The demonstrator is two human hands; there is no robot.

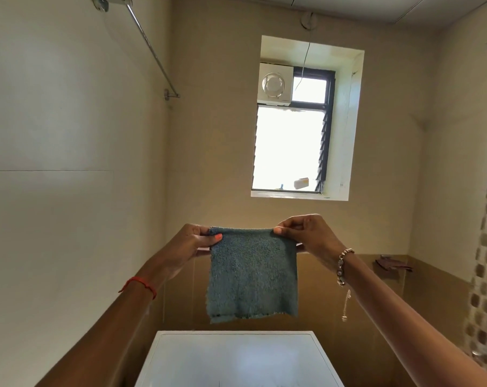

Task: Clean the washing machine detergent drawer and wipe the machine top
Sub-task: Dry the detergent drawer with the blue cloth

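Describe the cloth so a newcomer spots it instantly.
Look below the bright window, above the white machine top. There the left hand and right hand pinch the top corners of a hanging square cloth. It is the only blue-grey, fuzzy thing there.

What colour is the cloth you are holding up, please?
Dusty blue-grey cloth, seen best in the head view.

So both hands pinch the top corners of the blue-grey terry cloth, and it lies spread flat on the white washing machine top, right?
Not quite. The left hand and right hand do pinch the top corners of the blue-grey terry cloth, but it hangs in the air above the white washing machine top, not spread on it. The head view shows this.
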